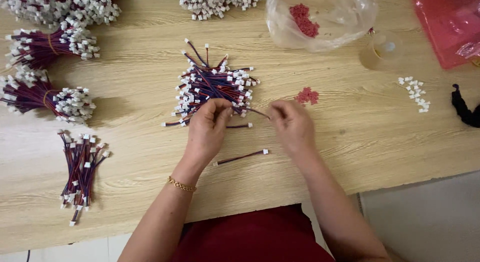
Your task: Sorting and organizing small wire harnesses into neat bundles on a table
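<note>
Head view: left hand (209, 123) and right hand (291, 123) pinch one short wire (257, 112) taut between closed fingertips — a slip could scatter the loose wire pile (212, 84) at twelve o'clock.

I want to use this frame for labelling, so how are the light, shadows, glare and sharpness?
Head view: even, soft light on the pale wooden table; short soft shadows fall right of the banded red-and-blue wire bundles; mild glare on the clear plastic bag; the left hand and right hand look slightly soft, and the thin wire between them is faint; the central loose wire pile is reasonably sharp.
</note>
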